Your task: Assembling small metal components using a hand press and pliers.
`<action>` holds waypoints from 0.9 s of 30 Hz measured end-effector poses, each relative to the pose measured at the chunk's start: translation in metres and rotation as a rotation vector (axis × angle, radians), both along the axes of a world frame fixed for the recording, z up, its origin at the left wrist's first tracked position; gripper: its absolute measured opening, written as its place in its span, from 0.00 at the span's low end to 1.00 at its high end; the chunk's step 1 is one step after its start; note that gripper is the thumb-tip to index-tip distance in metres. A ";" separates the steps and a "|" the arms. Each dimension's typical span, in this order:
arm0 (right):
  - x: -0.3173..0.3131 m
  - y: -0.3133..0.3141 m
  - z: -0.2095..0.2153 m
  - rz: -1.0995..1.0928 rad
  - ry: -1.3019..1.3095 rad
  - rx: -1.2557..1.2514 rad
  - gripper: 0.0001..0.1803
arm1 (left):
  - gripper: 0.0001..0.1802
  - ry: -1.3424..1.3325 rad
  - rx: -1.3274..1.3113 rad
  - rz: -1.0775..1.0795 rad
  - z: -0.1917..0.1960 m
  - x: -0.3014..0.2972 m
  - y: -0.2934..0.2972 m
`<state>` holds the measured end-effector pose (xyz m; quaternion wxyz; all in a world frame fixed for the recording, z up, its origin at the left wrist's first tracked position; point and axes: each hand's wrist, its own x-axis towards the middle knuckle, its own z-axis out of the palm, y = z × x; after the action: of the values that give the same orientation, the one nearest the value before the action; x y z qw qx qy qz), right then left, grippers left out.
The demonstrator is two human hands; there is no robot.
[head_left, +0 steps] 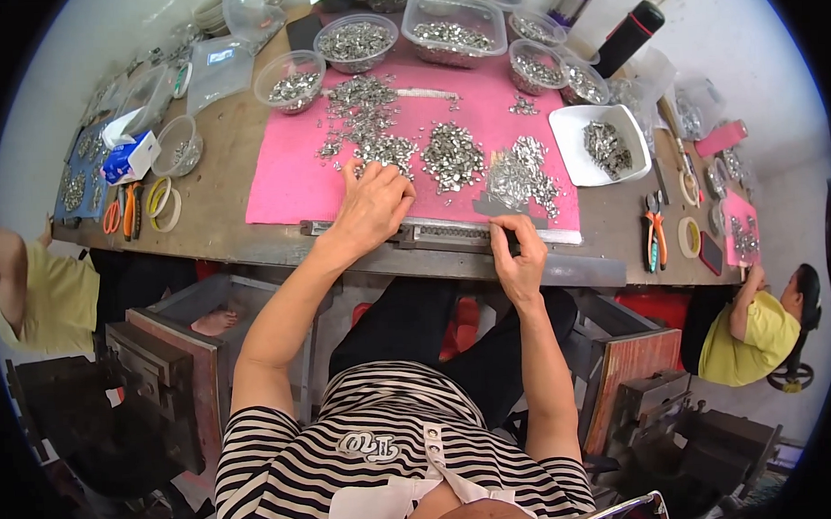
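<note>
A long, narrow metal fixture (447,236) with a row of small slots or pieces lies along the table's front edge. My left hand (370,209) reaches over its left part, fingers bent and somewhat apart, tips at the near side of a pile of small shiny metal parts (386,153). At the fixture's right end is my right hand (520,260), thumb and forefinger curled together; anything between them is too small to make out. Just beyond the fixture lie a heap of small metal parts (453,157) and a pile of thin, bright metal pieces (515,175).
A pink mat (280,177) covers the middle of the table. Plastic tubs (357,44) of metal parts line the back. To the right are a white tray (572,167) and pliers (653,233); to the left, tape rolls (160,197) and more pliers (132,211). Two people in yellow sit at either side.
</note>
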<state>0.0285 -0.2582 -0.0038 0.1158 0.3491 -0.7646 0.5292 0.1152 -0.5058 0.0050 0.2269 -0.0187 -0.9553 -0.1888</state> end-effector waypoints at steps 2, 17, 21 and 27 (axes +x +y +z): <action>0.000 0.002 -0.001 -0.014 -0.008 0.000 0.06 | 0.03 0.022 0.039 -0.033 0.002 -0.001 0.007; 0.001 0.004 -0.003 -0.036 -0.089 -0.005 0.06 | 0.06 0.041 0.097 -0.219 -0.003 -0.008 0.069; 0.001 0.004 -0.003 -0.035 -0.092 -0.008 0.06 | 0.07 0.052 0.127 -0.234 -0.003 -0.006 0.067; 0.001 0.002 0.002 0.024 0.066 0.117 0.08 | 0.06 0.109 0.315 -0.072 -0.005 0.011 0.055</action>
<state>0.0293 -0.2566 -0.0014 0.1141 0.3817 -0.7857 0.4733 0.1261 -0.4507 0.0000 0.2716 -0.0271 -0.8989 -0.3427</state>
